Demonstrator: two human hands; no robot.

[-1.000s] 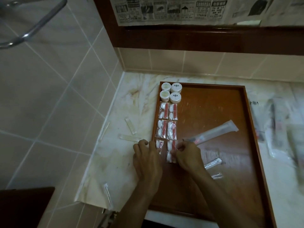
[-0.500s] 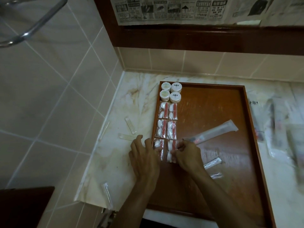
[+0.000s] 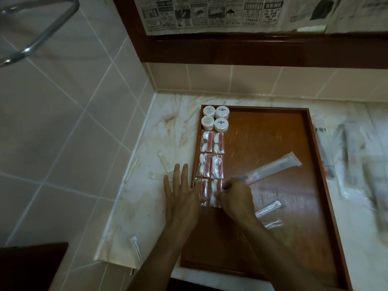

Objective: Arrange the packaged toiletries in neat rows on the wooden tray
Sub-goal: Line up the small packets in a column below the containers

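The wooden tray (image 3: 270, 135) lies on the marble counter. Down its left side run several round white jars (image 3: 222, 111), then paired red-and-white packets (image 3: 212, 165). The nearest pair of these packets (image 3: 210, 189) lies between my hands. My left hand (image 3: 181, 196) rests flat with fingers spread across the tray's left rim, its thumb on the left packet. My right hand (image 3: 235, 200) is curled, its fingertips pinching the right packet's edge. A long clear toothbrush packet (image 3: 273, 166) lies slantwise on the tray behind my right hand.
Two small clear packets (image 3: 268, 207) lie on the tray right of my right wrist. Thin swab packets (image 3: 164, 161) are scattered on the counter left of the tray, one (image 3: 136, 246) near the front edge. A blurred pile of packets (image 3: 357, 160) lies right of the tray.
My left hand has opened from curled to flat with fingers spread, sliding a little left over the tray rim. My right hand stays at the nearest packet.
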